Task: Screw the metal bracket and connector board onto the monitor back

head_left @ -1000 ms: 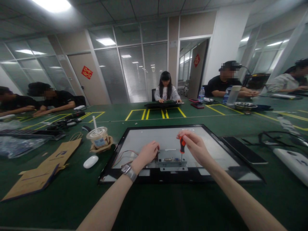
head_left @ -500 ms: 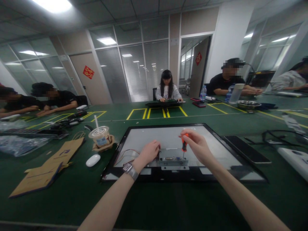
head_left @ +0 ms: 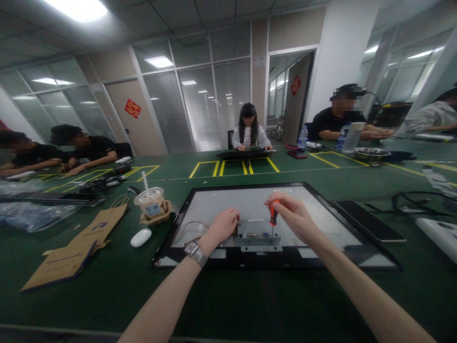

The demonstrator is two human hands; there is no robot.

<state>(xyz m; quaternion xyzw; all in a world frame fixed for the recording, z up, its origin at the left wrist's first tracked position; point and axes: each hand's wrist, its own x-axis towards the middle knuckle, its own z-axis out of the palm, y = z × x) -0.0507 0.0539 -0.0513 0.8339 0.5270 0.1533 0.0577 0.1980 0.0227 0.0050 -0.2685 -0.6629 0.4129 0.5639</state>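
A flat display panel (head_left: 221, 200) with a black frame and pale back lies before me on the green table. Near its front edge sits a grey metal bracket (head_left: 259, 241) with connectors along its face. My right hand (head_left: 289, 209) grips an orange and black screwdriver (head_left: 273, 213) upright, its shaft pointing down at the bracket's right end. At the bracket's left end, the closed fingers of my left hand (head_left: 225, 224) hold its edge; the fingertips are partly hidden. Thin cables (head_left: 187, 229) lie on the panel left of that hand.
To the left are a white mouse (head_left: 141, 237), an iced drink cup (head_left: 152, 205) in a carrier and a brown paper bag (head_left: 82, 247). A dark phone-like slab (head_left: 369, 221) and a white device (head_left: 437, 240) lie to the right. Several people sit around the table.
The whole view has shifted slightly, so things appear a little further right. Both hands keep their places at the bracket, the screwdriver still upright in my right hand.
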